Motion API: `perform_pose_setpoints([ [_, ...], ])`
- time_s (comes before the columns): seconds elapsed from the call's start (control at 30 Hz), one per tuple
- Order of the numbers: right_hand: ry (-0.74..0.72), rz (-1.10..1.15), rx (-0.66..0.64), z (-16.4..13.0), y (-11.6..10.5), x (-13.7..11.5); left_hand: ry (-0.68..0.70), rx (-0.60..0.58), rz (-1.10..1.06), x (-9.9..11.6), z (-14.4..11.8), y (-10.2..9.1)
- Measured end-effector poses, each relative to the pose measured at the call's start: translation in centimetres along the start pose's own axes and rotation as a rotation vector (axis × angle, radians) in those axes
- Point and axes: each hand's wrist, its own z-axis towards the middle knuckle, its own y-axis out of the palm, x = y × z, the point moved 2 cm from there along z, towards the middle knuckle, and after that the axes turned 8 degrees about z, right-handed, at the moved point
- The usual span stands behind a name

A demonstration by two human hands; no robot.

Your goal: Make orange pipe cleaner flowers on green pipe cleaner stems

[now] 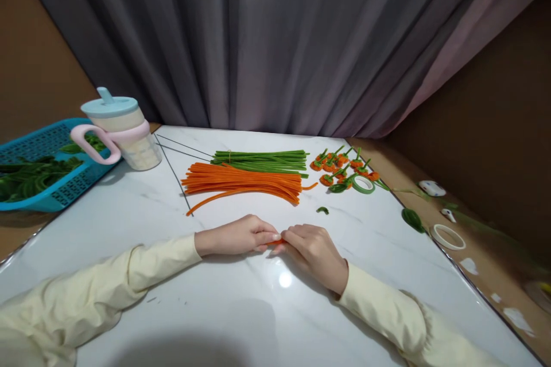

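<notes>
My left hand [243, 234] and my right hand [314, 252] meet low over the white table, their fingers closed on a short orange pipe cleaner [275, 242]. Most of that piece is hidden by the fingers. Just beyond the hands lies a bundle of orange pipe cleaners [245, 182], one of them curving apart at its near side. Behind it rests a bundle of green pipe cleaners [262, 159]. Several small orange pieces with green stems [331, 166] sit to the right, beside a roll of green tape [364, 184].
On the left stand a cup with a pink handle [129, 132] and a blue basket [55, 192] of green pieces. A small green curl [322, 210] lies before my right hand. Along the right edge are a green leaf shape [412, 220], a tape roll [447, 237] and a white case [431, 188].
</notes>
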Motion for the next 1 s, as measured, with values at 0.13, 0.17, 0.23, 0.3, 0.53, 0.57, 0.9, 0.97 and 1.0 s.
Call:
perform_pose_setpoints([
  [0.13, 0.055, 0.069, -0.028, -0.2, 0.1, 0.0, 0.031, 0.051, 0.124, 0.3, 0.2, -0.2],
  [0.17, 0.055, 0.064, -0.032, -0.1, 0.1, 0.0, 0.019, 0.019, 0.093, 0.3, 0.2, -0.3],
  [0.23, 0.030, 0.005, -0.020, 0.0, 0.0, -0.1, -0.038, -0.080, -0.038, 0.2, 0.3, -0.4],
  [0.3, -0.012, -0.108, 0.019, 0.1, -0.1, -0.3, -0.120, -0.156, -0.215, 0.1, 0.2, -0.5],
  [0.53, -0.081, -0.243, 0.058, 0.4, -0.4, -0.9, -0.236, -0.183, -0.493, 0.1, 0.1, -0.5],
  [0.57, -0.074, -0.227, 0.048, 0.4, -0.4, -0.9, -0.224, -0.194, -0.497, 0.0, 0.2, -0.4],
  [0.9, -0.097, -0.291, 0.032, 0.1, -0.3, -0.3, -0.166, -0.250, -0.011, 0.6, -0.5, -3.5],
  [0.97, -0.081, -0.311, 0.051, 0.1, -0.3, -0.3, -0.178, -0.259, 0.093, 0.8, -0.9, -4.1],
  [1.0, -0.075, -0.323, 0.059, 0.1, -0.2, -0.3, -0.168, -0.247, 0.144, 0.9, -1.0, -4.2],
])
